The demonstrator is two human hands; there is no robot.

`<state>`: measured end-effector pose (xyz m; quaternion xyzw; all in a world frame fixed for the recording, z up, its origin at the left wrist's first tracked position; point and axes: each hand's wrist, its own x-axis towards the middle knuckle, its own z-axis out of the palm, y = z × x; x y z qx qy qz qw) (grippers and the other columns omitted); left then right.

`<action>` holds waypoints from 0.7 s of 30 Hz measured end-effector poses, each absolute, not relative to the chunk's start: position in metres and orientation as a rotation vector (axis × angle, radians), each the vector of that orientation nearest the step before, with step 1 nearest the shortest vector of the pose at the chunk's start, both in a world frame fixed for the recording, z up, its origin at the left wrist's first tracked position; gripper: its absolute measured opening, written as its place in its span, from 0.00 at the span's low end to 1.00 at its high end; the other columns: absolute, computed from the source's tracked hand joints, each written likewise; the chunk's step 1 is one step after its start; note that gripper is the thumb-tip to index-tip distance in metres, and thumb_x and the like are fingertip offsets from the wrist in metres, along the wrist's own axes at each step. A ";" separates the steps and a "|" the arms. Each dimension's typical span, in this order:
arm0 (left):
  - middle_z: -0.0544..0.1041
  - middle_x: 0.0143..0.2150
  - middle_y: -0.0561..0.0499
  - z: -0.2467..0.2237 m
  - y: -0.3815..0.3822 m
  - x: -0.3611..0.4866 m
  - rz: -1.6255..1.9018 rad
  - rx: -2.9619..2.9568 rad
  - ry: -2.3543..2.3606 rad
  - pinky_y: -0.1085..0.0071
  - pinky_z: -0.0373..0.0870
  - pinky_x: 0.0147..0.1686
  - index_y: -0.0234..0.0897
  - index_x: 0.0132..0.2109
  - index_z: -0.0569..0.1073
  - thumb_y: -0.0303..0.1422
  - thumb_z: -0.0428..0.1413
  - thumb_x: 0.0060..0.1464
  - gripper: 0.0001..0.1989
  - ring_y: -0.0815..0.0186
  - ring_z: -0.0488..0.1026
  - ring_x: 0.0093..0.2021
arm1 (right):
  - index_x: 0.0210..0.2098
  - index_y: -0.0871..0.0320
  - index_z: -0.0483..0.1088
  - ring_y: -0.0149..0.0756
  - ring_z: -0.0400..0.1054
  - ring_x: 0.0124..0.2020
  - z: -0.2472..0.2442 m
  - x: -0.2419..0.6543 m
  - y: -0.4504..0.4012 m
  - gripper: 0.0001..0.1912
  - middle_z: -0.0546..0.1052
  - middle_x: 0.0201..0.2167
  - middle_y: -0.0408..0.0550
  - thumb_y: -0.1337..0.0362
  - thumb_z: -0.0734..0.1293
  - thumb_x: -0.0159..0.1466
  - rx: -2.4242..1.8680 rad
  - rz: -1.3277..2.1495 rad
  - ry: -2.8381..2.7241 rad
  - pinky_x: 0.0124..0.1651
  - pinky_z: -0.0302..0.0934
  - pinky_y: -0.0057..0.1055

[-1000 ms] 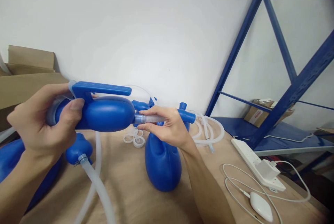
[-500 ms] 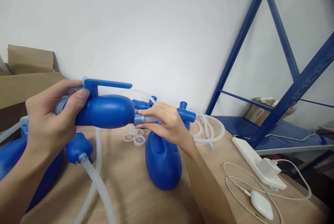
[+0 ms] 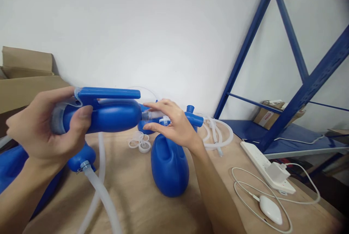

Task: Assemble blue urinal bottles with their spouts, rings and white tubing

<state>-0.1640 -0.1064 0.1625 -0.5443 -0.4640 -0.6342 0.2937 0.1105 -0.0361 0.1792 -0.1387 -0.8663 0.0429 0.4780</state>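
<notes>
My left hand [image 3: 51, 121] is closed round the rear of a blue plastic urinal head [image 3: 117, 115], a rounded hollow piece with a long flat handle and a pale collar. It is held level above the table. A clear tube [image 3: 155, 115] with a clamp ring at its end meets the piece's narrow right tip. My right hand [image 3: 174, 121] surrounds this tube, thumb and fingers spread apart with a gap on either side of it. Beneath the right hand stands a blue plastic bottle [image 3: 170, 168] with moulded grip hollows.
Clear caps and rings [image 3: 140, 142] lie mid-table. A blue bulb-shaped piece [image 3: 83, 157] with a translucent hose [image 3: 105, 194] is at left. Coiled tubing [image 3: 227, 132], a power strip [image 3: 264, 165] and a white charger puck [image 3: 270, 209] are at right. A cardboard box [image 3: 27, 84] stands left; blue shelving rises right.
My right thumb and fingers have spread away from the tube end they pinched. The blue piece has tilted slightly in my left hand, and the view has shifted a little.
</notes>
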 end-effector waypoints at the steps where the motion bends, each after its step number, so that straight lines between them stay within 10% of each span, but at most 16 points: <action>1: 0.78 0.39 0.47 0.165 -0.107 -0.163 -1.669 -1.461 -1.173 0.62 0.67 0.39 0.37 0.54 0.81 0.49 0.62 0.55 0.26 0.60 0.72 0.34 | 0.59 0.51 0.75 0.46 0.72 0.59 0.183 0.116 -0.035 0.25 0.81 0.55 0.49 0.56 0.78 0.65 -0.398 -0.009 -2.100 0.67 0.64 0.46; 5: 0.80 0.47 0.44 0.183 -0.109 -0.156 -1.636 -1.595 -1.195 0.58 0.73 0.50 0.36 0.60 0.78 0.54 0.68 0.50 0.37 0.53 0.78 0.45 | 0.49 0.54 0.77 0.47 0.74 0.52 0.191 0.144 -0.027 0.16 0.81 0.50 0.53 0.50 0.70 0.70 -0.887 -0.027 -2.082 0.58 0.67 0.45; 9: 0.81 0.42 0.51 0.191 -0.106 -0.154 -1.581 -1.789 -1.524 0.64 0.73 0.42 0.40 0.48 0.81 0.63 0.65 0.47 0.34 0.59 0.76 0.38 | 0.36 0.55 0.78 0.51 0.78 0.39 0.169 0.163 -0.028 0.29 0.83 0.35 0.53 0.35 0.65 0.67 -1.535 0.459 -2.494 0.48 0.68 0.44; 13: 0.78 0.40 0.55 0.187 -0.096 -0.160 -1.520 -1.895 -1.654 0.70 0.67 0.34 0.42 0.48 0.76 0.59 0.65 0.49 0.29 0.66 0.69 0.32 | 0.52 0.59 0.77 0.67 0.75 0.56 0.130 0.163 -0.042 0.38 0.80 0.52 0.66 0.31 0.61 0.66 -1.757 0.559 -2.471 0.59 0.64 0.55; 21: 0.77 0.40 0.55 0.186 -0.094 -0.168 -1.063 -2.466 -2.224 0.64 0.79 0.31 0.47 0.61 0.68 0.67 0.58 0.50 0.40 0.60 0.79 0.27 | 0.68 0.54 0.67 0.57 0.57 0.74 0.079 0.165 -0.030 0.32 0.68 0.71 0.56 0.47 0.65 0.69 -1.308 0.830 -2.178 0.74 0.50 0.52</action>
